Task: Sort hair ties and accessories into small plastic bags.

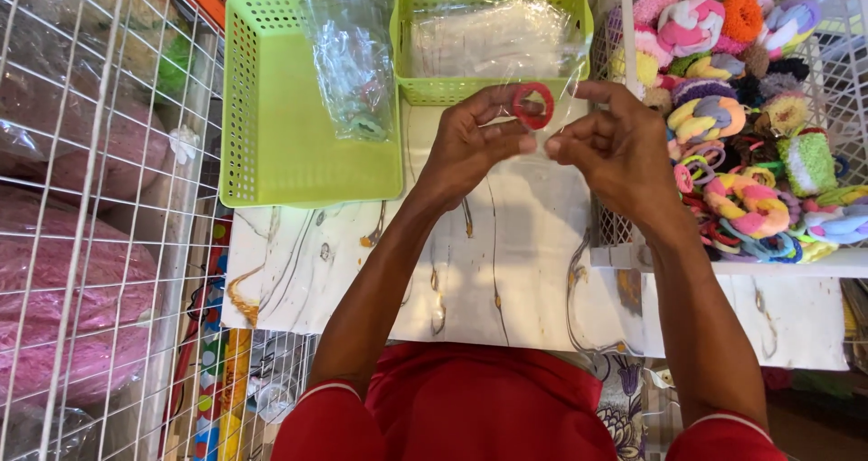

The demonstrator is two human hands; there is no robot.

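My left hand [472,143] and my right hand [617,146] meet above the marbled white table [506,271]. Between their fingertips sits a small red hair ring [533,106] inside a clear plastic sleeve [553,90]. The left thumb and fingers pinch the ring's left side; the right fingers hold the sleeve's edge. Both forearms reach up from my red shirt at the bottom.
A lime-green basket [271,145] at the left holds a clear bag of packed items [353,63]. A second green basket [488,36] behind holds clear sleeves. A white wire bin [841,72] on the right is full of colourful hair ties [741,108]. Wire racks with pink bundles [63,271] stand left.
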